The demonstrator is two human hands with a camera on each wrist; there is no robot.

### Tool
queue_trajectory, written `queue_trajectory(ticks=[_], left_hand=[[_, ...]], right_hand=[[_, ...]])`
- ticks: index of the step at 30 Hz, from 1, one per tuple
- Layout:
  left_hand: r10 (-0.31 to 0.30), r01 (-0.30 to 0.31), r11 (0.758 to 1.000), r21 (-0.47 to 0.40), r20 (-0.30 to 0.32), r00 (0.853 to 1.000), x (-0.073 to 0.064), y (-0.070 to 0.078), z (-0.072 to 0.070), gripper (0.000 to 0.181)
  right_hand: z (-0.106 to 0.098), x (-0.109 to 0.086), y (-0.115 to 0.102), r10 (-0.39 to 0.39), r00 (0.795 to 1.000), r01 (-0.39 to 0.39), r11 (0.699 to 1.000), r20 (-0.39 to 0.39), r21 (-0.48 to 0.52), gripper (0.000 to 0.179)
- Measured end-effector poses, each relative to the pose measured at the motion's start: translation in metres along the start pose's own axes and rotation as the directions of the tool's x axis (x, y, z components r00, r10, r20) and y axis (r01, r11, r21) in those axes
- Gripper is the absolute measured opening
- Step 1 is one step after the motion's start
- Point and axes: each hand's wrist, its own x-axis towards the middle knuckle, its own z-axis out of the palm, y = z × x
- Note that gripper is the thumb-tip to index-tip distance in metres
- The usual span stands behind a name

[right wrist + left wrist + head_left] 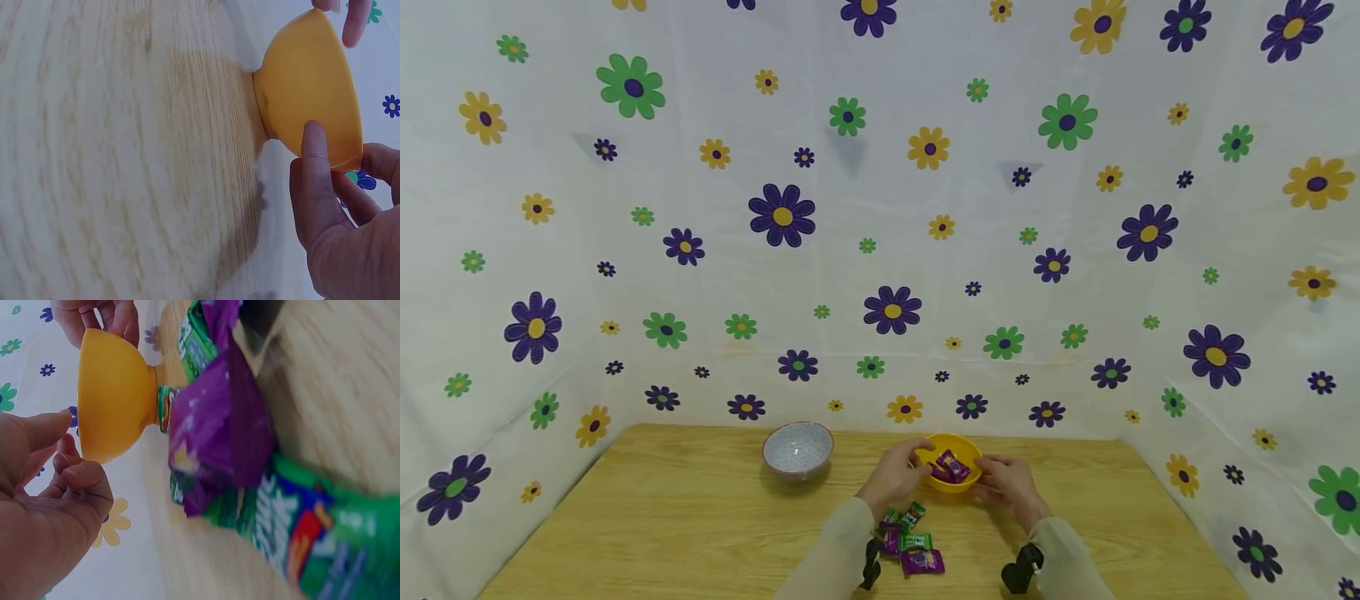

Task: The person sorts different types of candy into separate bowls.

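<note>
A yellow bowl [936,486] stands toward the back right of the table, with several purple-wrapped candies [953,469] inside. At its left rim is my left hand [898,472], thumb over the rim and curled fingers beside the outer wall. From the opposite side my right hand [1009,486] grips the bowl, its forefinger [315,144] against the outer wall and its thumb at the rim. Below my left wrist lies a loose pile of candies in purple wrappers [922,562] and green wrappers [915,542].
Left of the hands a pale patterned bowl [798,448] with a reddish rim sits near the back edge. The wooden table [700,517] meets white flower-printed sheets [820,275] at the back and both sides. Dark wristbands [1022,569] show on both sleeves.
</note>
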Motion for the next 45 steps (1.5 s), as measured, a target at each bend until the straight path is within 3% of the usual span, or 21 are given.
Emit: queue_trajectory(ticks=[6,10,16,20,24,27,33,36,38,45], left_hand=[[0.089,-0.09,0.994,0.063,0.026,0.996,-0.002,-0.01,-0.015,0.028],[0.109,-0.113,0.991,0.074,0.052,0.993,-0.005,-0.02,-0.025,0.018],[0.15,-0.168,0.978,0.121,0.145,0.978,-0.012,-0.026,-0.042,0.012],[0.149,-0.188,0.974,0.128,0.267,0.952,-0.016,-0.025,-0.052,0.011],[0.075,-0.122,0.987,0.104,0.371,0.926,-0.021,-0.029,-0.059,0.014],[0.034,-0.079,0.994,0.082,0.447,0.894,-0.025,-0.032,-0.063,0.019],[0.003,-0.054,0.996,0.072,0.579,0.816,-0.029,-0.032,-0.067,0.029],[-0.015,-0.026,0.998,0.058,0.61,0.792,-0.029,-0.032,-0.069,0.033],[-0.025,-0.015,0.998,0.06,0.615,0.788,-0.029,-0.033,-0.069,0.033],[-0.048,-0.013,0.995,0.095,0.605,0.795,-0.03,-0.035,-0.069,0.027]], right_hand=[[-0.001,-0.001,0.0,0.0,1.0,0.0,1.0,-0.007,-0.005,0.043],[-0.001,-0.001,0.0,-0.001,1.0,0.001,1.0,-0.004,-0.014,0.043],[-0.002,-0.002,-0.002,-0.002,1.0,0.002,1.0,-0.001,-0.002,0.043],[-0.004,-0.003,-0.002,0.0,1.0,0.0,1.0,0.003,0.002,0.043],[-0.004,-0.002,-0.002,0.0,1.0,0.0,1.0,0.003,0.003,0.043],[-0.004,-0.002,-0.001,0.006,1.0,-0.006,1.0,-0.004,0.005,0.042],[-0.003,-0.003,-0.001,0.011,1.0,-0.011,1.0,-0.01,0.003,0.043],[-0.003,-0.004,-0.003,0.007,1.0,-0.007,1.0,-0.01,0.004,0.044],[-0.002,-0.004,-0.003,0.006,1.0,-0.006,1.0,-0.015,0.006,0.044],[-0.001,-0.003,-0.003,0.003,1.0,-0.003,1.0,-0.004,0.003,0.045]])
